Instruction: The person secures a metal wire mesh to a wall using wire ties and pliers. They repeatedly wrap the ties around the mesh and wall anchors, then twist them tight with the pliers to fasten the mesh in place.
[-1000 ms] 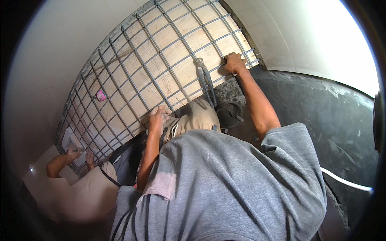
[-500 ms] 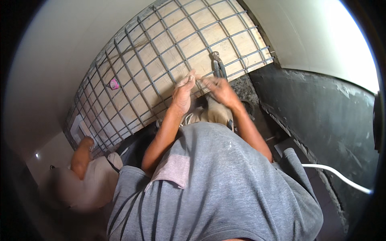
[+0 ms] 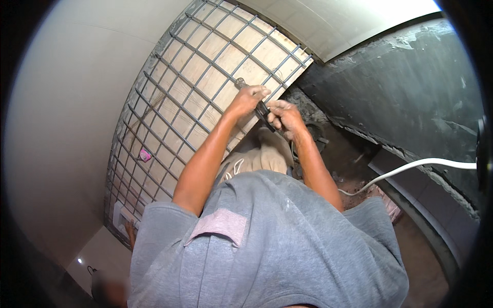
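My left hand (image 3: 248, 101) is closed around a pair of dark end-cutting pincers (image 3: 263, 115). The jaws of the tool show beyond my fingers, over the steel bar grid (image 3: 209, 60), and its handles slant back toward my body. Close beside the handles, my right hand (image 3: 285, 119) has its fingers curled in. Whatever those fingers hold, if anything, is too small to make out. The grid of crossed bars rests over pale wooden boards (image 3: 226, 51), and both hands are at its near edge.
A small pink object (image 3: 145, 154) lies on the grid to the left. Another person's hand (image 3: 130, 227) is at the lower left end. A white cable (image 3: 421, 162) crosses on the right, before a dark wall (image 3: 390, 87). Rubble (image 3: 303, 105) lies past the board's edge.
The pincers, lying at the grid's edge before, are now in my left hand. My right hand has come in beside their handles. The view has turned, and the other person shows less.
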A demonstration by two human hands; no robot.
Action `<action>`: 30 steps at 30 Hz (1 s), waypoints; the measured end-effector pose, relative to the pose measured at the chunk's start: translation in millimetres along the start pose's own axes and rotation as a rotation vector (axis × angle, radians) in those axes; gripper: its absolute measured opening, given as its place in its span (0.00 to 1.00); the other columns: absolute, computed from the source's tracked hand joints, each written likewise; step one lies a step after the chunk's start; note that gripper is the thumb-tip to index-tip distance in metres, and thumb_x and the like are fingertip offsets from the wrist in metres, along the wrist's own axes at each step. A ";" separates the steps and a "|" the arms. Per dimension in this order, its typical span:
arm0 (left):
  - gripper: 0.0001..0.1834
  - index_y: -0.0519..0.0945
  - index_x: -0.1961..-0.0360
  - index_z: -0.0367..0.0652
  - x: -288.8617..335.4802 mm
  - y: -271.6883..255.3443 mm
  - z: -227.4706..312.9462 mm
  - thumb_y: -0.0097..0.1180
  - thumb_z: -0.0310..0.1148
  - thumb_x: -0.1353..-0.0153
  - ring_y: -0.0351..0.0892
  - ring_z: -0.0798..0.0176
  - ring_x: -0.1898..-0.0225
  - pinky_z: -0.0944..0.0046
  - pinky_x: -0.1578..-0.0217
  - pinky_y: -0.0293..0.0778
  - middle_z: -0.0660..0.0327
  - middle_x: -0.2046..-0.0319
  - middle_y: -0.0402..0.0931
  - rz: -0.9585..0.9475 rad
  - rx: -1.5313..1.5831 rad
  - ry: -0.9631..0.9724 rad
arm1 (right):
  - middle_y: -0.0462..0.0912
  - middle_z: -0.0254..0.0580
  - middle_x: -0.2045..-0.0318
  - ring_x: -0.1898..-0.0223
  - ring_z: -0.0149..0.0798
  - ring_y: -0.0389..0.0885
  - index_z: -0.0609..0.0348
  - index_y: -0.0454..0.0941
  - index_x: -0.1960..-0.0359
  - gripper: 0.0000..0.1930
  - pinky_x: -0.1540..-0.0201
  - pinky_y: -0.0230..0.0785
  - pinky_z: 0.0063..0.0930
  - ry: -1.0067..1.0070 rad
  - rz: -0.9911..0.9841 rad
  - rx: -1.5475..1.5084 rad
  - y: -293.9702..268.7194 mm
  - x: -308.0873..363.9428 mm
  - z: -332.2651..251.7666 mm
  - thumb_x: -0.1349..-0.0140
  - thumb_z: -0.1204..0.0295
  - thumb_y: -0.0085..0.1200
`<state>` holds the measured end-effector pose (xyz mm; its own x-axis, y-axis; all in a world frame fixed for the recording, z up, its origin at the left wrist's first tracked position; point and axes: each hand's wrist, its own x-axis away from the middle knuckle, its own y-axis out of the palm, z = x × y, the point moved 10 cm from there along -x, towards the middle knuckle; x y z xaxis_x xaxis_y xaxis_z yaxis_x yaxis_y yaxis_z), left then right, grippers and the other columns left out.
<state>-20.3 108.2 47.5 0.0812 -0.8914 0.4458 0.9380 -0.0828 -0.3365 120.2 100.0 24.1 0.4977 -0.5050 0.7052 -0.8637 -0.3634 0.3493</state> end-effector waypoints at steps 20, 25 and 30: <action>0.14 0.82 0.54 0.44 -173.6 -4.5 6.5 0.53 0.35 0.39 0.80 0.56 0.48 0.36 0.38 0.55 0.56 0.52 0.82 -0.128 -1.137 -0.065 | 0.80 0.46 0.84 0.86 0.35 0.77 0.69 0.80 0.78 0.11 0.84 0.69 0.30 -0.120 0.765 -0.118 -49.5 -128.4 19.3 0.41 0.81 0.45; 0.18 0.82 0.51 0.46 -168.5 -8.4 0.1 0.55 0.39 0.41 0.77 0.54 0.44 0.33 0.37 0.50 0.54 0.48 0.79 -0.136 -0.983 -0.280 | 0.81 0.48 0.78 0.86 0.32 0.73 0.75 0.77 0.63 0.08 0.85 0.64 0.26 -0.106 0.812 -0.329 -37.1 -136.1 26.6 0.37 0.81 0.47; 0.26 0.80 0.49 0.42 -165.2 -3.7 -5.0 0.58 0.46 0.46 0.70 0.45 0.38 0.30 0.36 0.45 0.48 0.45 0.76 -0.056 -0.898 -0.382 | 0.81 0.49 0.77 0.86 0.31 0.71 0.77 0.76 0.56 0.11 0.85 0.62 0.24 -0.113 0.783 -0.367 -39.5 -143.6 30.8 0.35 0.80 0.47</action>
<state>-38.9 253.5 -29.0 0.2964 -0.6843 0.6662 0.3515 -0.5705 -0.7423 85.4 162.7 -110.0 -0.2613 -0.5856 0.7673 -0.9223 0.3860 -0.0195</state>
